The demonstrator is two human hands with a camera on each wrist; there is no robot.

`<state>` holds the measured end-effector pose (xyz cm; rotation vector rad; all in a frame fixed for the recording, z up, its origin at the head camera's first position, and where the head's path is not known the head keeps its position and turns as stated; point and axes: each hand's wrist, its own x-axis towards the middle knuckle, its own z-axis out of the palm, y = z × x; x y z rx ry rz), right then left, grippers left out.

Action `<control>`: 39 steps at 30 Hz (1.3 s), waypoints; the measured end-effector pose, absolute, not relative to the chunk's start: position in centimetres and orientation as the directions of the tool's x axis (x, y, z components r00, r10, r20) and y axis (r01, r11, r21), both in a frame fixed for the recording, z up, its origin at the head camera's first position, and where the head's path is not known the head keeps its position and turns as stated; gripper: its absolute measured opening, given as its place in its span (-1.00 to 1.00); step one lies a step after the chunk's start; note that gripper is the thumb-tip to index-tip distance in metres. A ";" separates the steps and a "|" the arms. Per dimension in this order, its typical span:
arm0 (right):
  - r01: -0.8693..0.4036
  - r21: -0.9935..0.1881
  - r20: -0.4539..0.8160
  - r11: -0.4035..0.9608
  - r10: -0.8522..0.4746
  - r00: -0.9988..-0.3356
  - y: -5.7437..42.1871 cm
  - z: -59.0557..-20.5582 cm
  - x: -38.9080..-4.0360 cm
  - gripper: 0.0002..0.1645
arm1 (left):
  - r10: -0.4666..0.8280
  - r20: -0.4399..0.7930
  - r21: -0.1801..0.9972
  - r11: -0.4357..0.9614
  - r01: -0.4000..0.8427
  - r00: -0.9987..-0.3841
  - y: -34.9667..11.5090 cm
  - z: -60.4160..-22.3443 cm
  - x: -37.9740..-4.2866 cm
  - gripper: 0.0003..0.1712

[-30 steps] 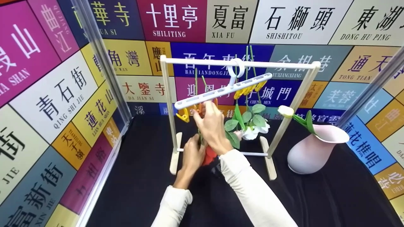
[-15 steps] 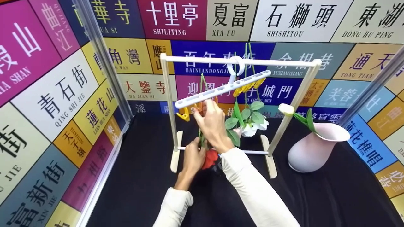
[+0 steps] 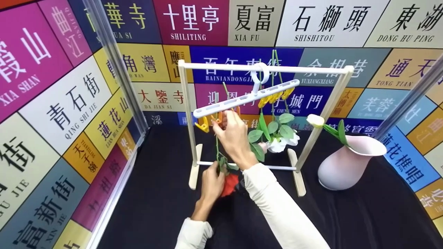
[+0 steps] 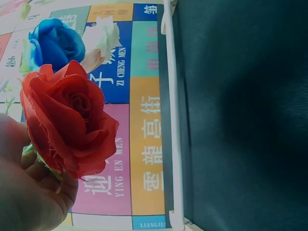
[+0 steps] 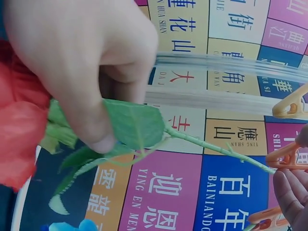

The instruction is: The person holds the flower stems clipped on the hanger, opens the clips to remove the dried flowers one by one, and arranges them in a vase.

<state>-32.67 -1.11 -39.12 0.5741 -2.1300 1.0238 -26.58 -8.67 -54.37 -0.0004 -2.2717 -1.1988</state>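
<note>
My left hand [image 3: 211,181] grips a red rose [image 4: 72,115] just below its bloom, by the stem and leaves. The bloom hangs downward in the head view, and the thin green stem [image 5: 216,147] runs up toward the hanger. My right hand [image 3: 235,136] pinches an orange clip [image 5: 284,156] under the low left end of the white hanger [image 3: 238,101]. The stem's upper end lies at that clip and my right fingertips; whether the clip bites on it is unclear. A blue rose [image 4: 57,45] shows behind the red one in the left wrist view.
The tilted hanger hooks over a white rack [image 3: 311,71]. Yellow clips [image 3: 277,97] at its right end hold white roses [image 3: 277,144] upside down. One yellow clip [image 3: 202,125] hangs at the far left. A pinkish vase [image 3: 349,162] with a white tulip [image 3: 315,121] stands at right.
My left hand has moved down a little with the red rose, and the stem's tip has dropped from above the hanger. My right hand stays at the clip.
</note>
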 end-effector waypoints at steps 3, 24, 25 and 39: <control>-0.653 -0.481 0.759 0.586 -0.094 -0.644 -1.1 -39.2 -32.7 -0.74 | -0.254 0.468 0.769 0.590 0.247 -0.847 -8.7 -54.7 -26.3 -0.82; -0.807 -0.120 0.754 0.578 -0.475 -0.453 1.6 -41.2 -32.4 -0.86 | -0.300 0.471 0.803 0.536 0.262 -0.829 -8.9 -54.8 -24.8 -0.93; -0.812 -0.101 0.749 0.574 -0.493 -0.442 1.6 -41.3 -32.3 -0.86 | -0.302 0.469 0.804 0.534 0.260 -0.830 -8.9 -54.8 -24.7 -0.93; -0.898 0.112 0.586 0.425 -0.758 -0.286 1.8 -41.9 -31.7 -0.76 | -0.308 0.447 0.824 0.507 0.252 -0.840 -9.0 -54.4 -23.9 -0.88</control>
